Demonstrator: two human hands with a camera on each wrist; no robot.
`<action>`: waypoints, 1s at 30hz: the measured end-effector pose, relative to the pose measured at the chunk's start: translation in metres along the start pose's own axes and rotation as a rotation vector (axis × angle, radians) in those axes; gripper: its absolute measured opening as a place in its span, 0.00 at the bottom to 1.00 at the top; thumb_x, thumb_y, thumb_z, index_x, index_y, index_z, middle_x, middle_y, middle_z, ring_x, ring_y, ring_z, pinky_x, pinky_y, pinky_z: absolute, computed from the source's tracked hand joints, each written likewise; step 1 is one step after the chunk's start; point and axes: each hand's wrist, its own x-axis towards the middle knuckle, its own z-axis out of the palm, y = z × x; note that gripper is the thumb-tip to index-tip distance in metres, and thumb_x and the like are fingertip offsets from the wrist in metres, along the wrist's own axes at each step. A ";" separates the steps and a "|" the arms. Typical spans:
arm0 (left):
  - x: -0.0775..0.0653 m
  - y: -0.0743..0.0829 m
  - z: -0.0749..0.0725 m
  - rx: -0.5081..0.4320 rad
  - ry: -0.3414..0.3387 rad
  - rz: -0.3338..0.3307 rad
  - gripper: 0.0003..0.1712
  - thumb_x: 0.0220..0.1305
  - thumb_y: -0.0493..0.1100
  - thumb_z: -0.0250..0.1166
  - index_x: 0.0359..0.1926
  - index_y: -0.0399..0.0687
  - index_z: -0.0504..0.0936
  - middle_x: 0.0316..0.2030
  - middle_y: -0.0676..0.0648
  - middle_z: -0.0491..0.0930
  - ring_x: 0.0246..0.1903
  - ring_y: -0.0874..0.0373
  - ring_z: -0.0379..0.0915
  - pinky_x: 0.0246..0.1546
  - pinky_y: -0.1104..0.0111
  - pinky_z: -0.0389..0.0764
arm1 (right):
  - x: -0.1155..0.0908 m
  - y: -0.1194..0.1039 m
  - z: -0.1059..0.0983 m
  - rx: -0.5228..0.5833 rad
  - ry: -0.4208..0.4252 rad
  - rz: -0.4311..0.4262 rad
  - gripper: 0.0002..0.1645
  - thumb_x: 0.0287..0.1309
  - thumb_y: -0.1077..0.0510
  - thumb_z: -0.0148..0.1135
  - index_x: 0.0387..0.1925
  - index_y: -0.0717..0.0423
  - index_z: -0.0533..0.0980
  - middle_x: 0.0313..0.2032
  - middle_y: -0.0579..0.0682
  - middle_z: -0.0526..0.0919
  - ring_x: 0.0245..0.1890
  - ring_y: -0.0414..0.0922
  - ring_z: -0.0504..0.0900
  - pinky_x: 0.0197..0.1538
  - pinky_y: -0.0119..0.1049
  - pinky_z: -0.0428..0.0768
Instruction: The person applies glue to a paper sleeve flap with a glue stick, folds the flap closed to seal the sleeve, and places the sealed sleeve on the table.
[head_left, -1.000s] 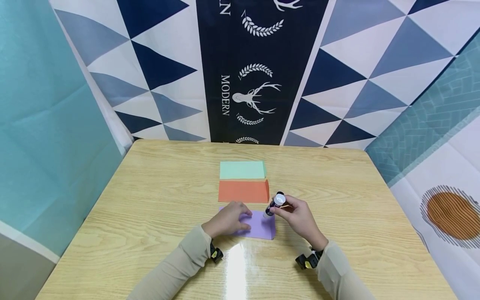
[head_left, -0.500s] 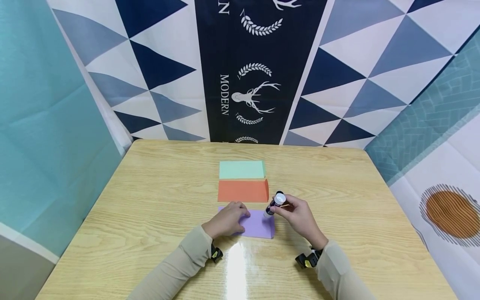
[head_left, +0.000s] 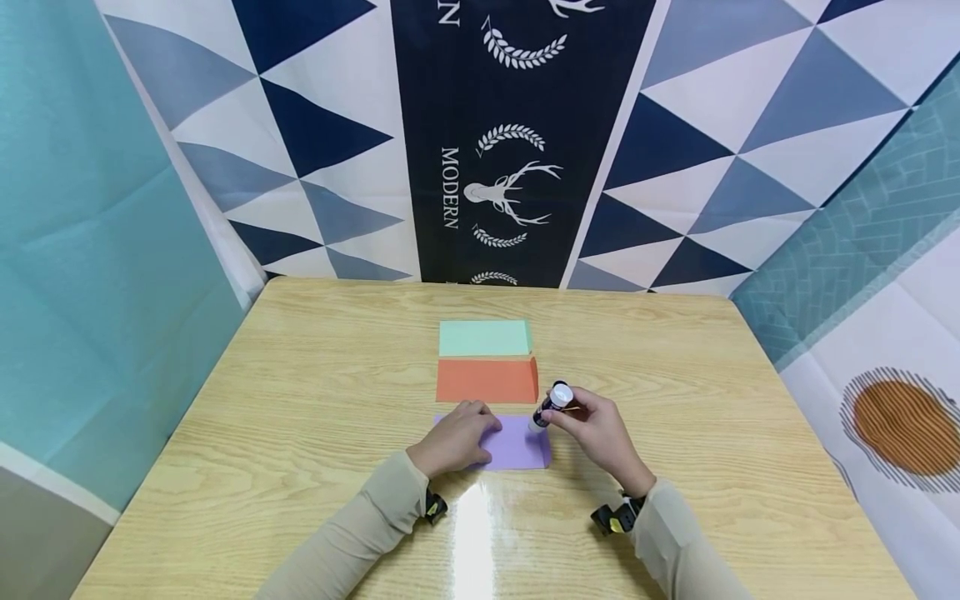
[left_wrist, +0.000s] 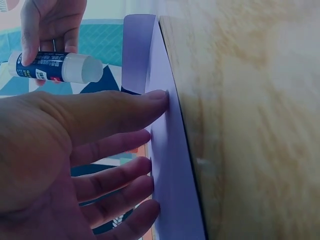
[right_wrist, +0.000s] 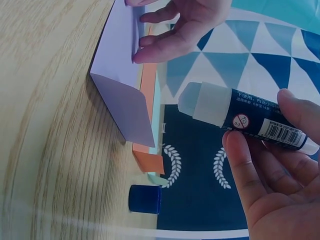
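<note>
Room to pass lies over the counter (head_left: 300,367) at far left and right, but the left hand (head_left: 457,437) blocks the left of the purple paper (head_left: 519,446), while the right hand (head_left: 603,433), glue stick (head_left: 551,408) and blue cap (right_wrist: 145,199) crowd its right.

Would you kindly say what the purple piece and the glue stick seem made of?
The purple piece looks like matte paper or card, given its thin edge and creased flap. The glue stick seems smooth plastic, judging by its rigid-looking, softly shiny white collar.
</note>
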 end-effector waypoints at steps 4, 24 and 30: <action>0.000 0.000 0.000 0.023 -0.011 0.021 0.25 0.56 0.46 0.72 0.56 0.48 0.81 0.53 0.48 0.75 0.55 0.54 0.68 0.60 0.65 0.71 | 0.000 0.000 0.000 -0.001 0.000 0.006 0.14 0.54 0.62 0.71 0.43 0.64 0.82 0.40 0.59 0.86 0.36 0.29 0.81 0.41 0.25 0.81; 0.009 0.006 -0.002 0.160 -0.045 0.136 0.24 0.54 0.40 0.69 0.55 0.48 0.82 0.59 0.49 0.77 0.58 0.53 0.71 0.60 0.64 0.74 | 0.005 0.006 0.004 -0.034 -0.043 0.059 0.13 0.55 0.62 0.70 0.42 0.63 0.82 0.42 0.59 0.86 0.44 0.46 0.84 0.46 0.29 0.83; 0.011 0.007 -0.001 0.155 -0.032 0.142 0.22 0.57 0.44 0.70 0.54 0.50 0.82 0.57 0.49 0.78 0.57 0.54 0.71 0.59 0.63 0.75 | 0.005 0.010 0.006 -0.042 -0.072 0.037 0.15 0.54 0.63 0.70 0.44 0.63 0.82 0.44 0.60 0.85 0.47 0.53 0.84 0.47 0.33 0.84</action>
